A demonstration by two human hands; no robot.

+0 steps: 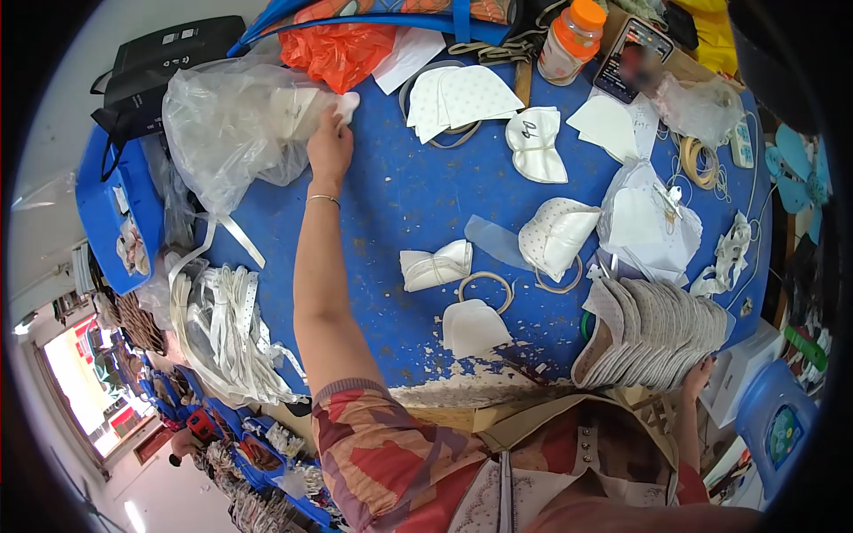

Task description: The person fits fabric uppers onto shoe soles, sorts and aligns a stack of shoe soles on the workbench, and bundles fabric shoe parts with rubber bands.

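Note:
My left hand (330, 142) reaches to the far left of the table, its fingers closed on a small white piece (350, 105) at the mouth of a clear plastic bag (218, 133). The bag holds pale contents that I cannot make out. At the near right edge, a fanned stack of curved white fabric pieces (657, 333) lies on the table. My right hand (699, 375) is at the stack's right end, with its fingers curled against the edge and the palm partly hidden.
The blue table (373, 231) carries tied white bundles (435, 265), dotted cut pieces (462, 96), a pile of white strips (235, 329), tape rolls (697, 163), an orange-lidded jar (569, 44) and a phone (633, 58). A blue bin (115, 213) stands left; a blue stool (773, 417) right.

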